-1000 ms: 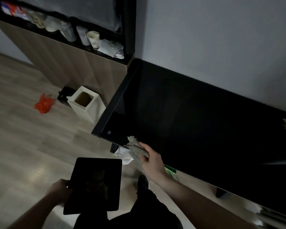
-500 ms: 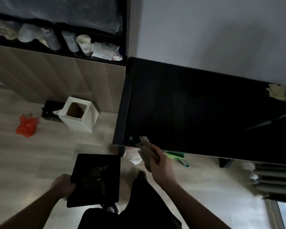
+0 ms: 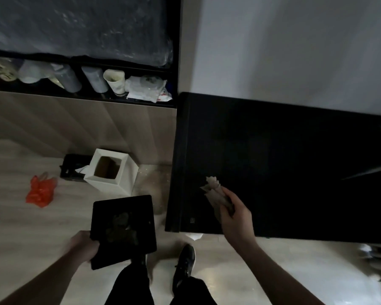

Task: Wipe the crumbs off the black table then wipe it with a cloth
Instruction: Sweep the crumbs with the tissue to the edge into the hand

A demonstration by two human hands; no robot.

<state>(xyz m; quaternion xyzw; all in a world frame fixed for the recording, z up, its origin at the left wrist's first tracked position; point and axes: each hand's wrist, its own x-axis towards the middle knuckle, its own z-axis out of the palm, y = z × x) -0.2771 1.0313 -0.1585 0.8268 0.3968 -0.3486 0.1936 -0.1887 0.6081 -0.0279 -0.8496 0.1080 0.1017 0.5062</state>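
A glossy black tabletop (image 3: 284, 168) against a pale grey wall (image 3: 295, 47). A crumpled beige cloth (image 3: 216, 192). A black tray (image 3: 123, 230). A white bin (image 3: 117, 186), brown inside. An orange bag (image 3: 40, 191) on the light wood-grain floor (image 3: 15, 227).

- Left hand (image 3: 84, 246) low, fingers curled round the corner of a black tray (image 3: 123, 230), forearm angling in from the bottom left.
- Right hand (image 3: 235, 216) reaches forward, gripping a crumpled cloth (image 3: 216, 192), apparently paper; arm extended.
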